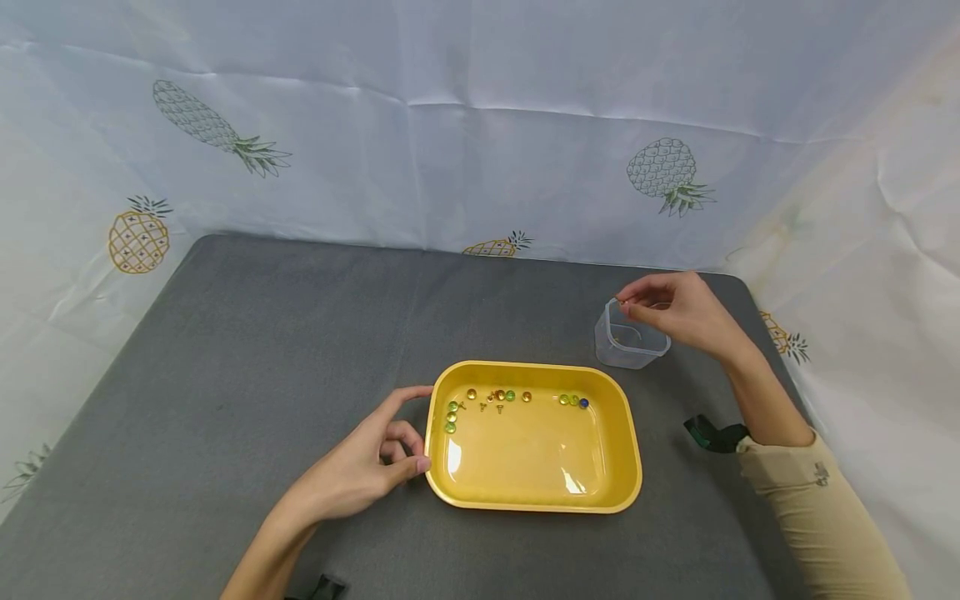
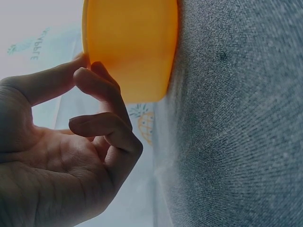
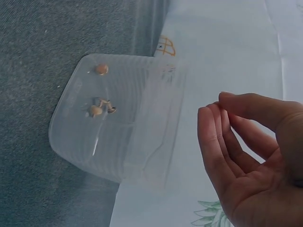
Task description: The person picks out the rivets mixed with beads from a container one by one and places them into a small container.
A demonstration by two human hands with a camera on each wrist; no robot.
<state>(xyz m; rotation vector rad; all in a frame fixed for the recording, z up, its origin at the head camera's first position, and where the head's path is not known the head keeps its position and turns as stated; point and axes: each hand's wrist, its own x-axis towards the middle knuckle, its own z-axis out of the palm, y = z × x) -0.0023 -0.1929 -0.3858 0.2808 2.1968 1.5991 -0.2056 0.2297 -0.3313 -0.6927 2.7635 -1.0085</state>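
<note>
A shallow yellow tray lies on the grey table, with glass beads and small gold screws along its far and left sides. My left hand holds the tray's left edge, thumb at the rim, middle fingers bent. The tray's outer wall shows in the left wrist view. My right hand is over a clear plastic container, thumb and fingertips together on a tiny brownish piece, mostly hidden. In the right wrist view, several small pieces, screws among them, lie inside the container.
White cloth printed with pineapples hangs behind the table and at its sides. The container stands just beyond the tray's far right corner. A dark strap is at my right wrist, near the beige sleeve.
</note>
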